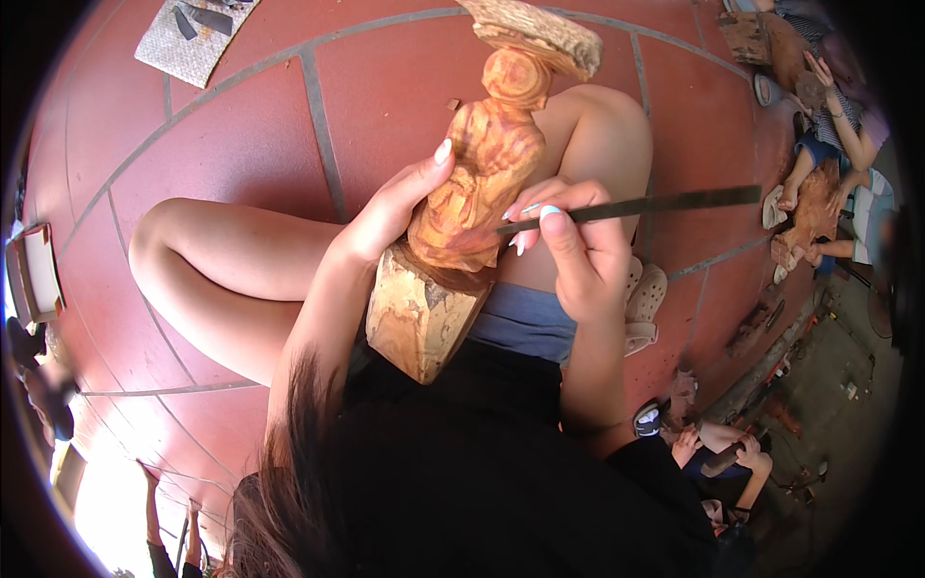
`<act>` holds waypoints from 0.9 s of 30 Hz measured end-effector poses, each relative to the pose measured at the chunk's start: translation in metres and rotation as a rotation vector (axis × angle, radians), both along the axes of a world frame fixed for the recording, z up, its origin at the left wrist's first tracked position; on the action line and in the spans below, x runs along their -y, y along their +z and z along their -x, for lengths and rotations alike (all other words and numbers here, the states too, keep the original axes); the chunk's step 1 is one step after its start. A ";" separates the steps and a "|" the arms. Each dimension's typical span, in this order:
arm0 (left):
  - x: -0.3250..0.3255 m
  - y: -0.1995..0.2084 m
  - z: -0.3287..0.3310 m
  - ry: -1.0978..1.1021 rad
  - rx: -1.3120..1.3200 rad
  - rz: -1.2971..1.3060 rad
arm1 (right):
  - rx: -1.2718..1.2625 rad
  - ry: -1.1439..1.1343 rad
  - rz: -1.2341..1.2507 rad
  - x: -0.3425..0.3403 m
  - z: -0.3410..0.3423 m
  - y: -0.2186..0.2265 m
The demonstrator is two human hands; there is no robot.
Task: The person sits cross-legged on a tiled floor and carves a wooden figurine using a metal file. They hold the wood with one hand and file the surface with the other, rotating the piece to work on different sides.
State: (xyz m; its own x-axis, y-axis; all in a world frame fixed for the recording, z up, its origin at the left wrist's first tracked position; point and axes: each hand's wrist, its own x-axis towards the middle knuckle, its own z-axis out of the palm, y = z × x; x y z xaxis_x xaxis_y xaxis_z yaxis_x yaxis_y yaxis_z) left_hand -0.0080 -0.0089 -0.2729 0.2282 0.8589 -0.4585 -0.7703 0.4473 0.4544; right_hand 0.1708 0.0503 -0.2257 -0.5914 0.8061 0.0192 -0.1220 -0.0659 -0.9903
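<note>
A carved wooden figurine (482, 164) leans tilted over my lap, with a rounded head, a robed body and a pale, rough-cut block base (419, 313). A wide rough piece of wood (540, 34) tops its head. My left hand (395, 207) is closed around the figurine's left side, thumb lying along the body. In my right hand (578, 246) is a slim dark flat tool, like a file (665, 202), pinched between thumb and fingers. Its near end meets the lower body of the figurine, and the far end sticks out to the right. Fine surface detail at the contact is hard to see.
Red floor tiles (231, 144) surround my crossed bare legs. A woven mat (188, 43) with dark blades lies at the far left. Beige clogs (646, 303) sit by my right side. Other people (848, 144) with wood pieces sit along the right.
</note>
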 end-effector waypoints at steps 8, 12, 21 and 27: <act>-0.001 -0.001 0.008 -0.152 0.009 0.001 | 0.169 -0.017 -0.096 0.013 0.004 -0.001; -0.012 -0.001 0.004 -0.155 -0.048 -0.021 | 0.119 -0.046 -0.040 0.009 0.009 -0.002; -0.018 -0.002 -0.016 -0.179 -0.207 0.033 | 0.210 0.013 -0.171 0.003 -0.016 -0.012; -0.028 -0.009 -0.039 -0.212 -0.332 0.118 | 0.136 -0.032 -0.042 -0.013 -0.047 -0.015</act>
State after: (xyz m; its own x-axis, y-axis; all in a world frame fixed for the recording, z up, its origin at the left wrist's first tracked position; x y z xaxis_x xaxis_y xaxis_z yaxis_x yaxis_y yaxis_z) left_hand 0.0306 0.0194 -0.2823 0.2179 0.7456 -0.6298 -0.4755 0.6446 0.5986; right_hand 0.2181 0.0638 -0.2404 -0.5648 0.8248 -0.0255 0.0125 -0.0223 -0.9997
